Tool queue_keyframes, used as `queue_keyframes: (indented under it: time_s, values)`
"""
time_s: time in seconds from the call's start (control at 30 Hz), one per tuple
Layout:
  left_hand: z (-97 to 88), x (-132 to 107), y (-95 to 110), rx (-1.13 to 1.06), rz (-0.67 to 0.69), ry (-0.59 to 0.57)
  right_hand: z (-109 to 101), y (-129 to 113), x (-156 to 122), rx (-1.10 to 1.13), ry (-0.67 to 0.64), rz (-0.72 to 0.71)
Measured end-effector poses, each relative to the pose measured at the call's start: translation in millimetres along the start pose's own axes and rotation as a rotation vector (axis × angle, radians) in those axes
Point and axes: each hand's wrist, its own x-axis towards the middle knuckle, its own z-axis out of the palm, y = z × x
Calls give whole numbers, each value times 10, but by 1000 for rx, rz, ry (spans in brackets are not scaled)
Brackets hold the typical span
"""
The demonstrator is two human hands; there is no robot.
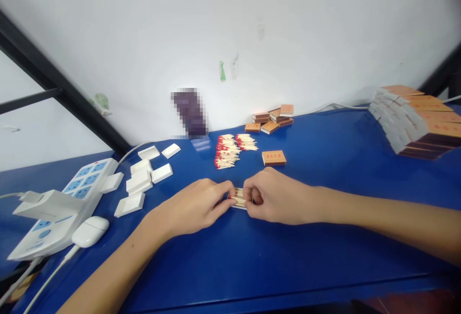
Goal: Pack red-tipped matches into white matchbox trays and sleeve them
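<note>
Between my two hands lies a white matchbox tray (pixel 239 205) with matches (pixel 238 198) lengthwise in it, partly hidden by my fingers. The thumb and fingers of my left hand (pixel 205 206) close on its left end, where a little red of the match heads shows. At the right end, my right hand (pixel 277 196) is curled with thumb and fingers pinched on the tray. Just beyond my hands is a larger pile of red-tipped matches (pixel 226 151), with a smaller pile (pixel 246 142) to its right. An orange closed matchbox (pixel 273 158) rests past my right hand.
Several white trays (pixel 139 183) lie at left, near a power strip (pixel 86 189) and a white earphone case (pixel 90 231) with a cable. Closed matchboxes (pixel 270 121) are heaped by the wall, and a large matchbox stack (pixel 414 119) stands at right on the blue table (pixel 273 266).
</note>
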Motion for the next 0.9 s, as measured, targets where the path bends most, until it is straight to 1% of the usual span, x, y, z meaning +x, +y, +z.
queue_keyframes:
  time_s: [0.1,0.2,0.3,0.43,0.57,0.67,0.8,0.9]
  values:
    - [-8,12,15,-18,9,48,-17,5,-4,20,-34,-7]
    - [19,14,-7,15,53,123,-31,2,-7,21,-54,-30]
    - [55,17,-53,39,109,186,-43,-15,-3,-1,-36,-70]
    - [74,25,-89,33,144,252,-66,-31,8,-45,4,-113]
    - [88,34,-93,50,143,235,-69,12,29,-44,17,-142]
    - [109,47,-97,53,163,239,-42,69,55,-96,33,-187]
    - [137,72,-111,28,183,222,-16,102,78,-109,37,-193]
    - [149,88,-125,27,157,208,-74,92,80,-127,17,-189]
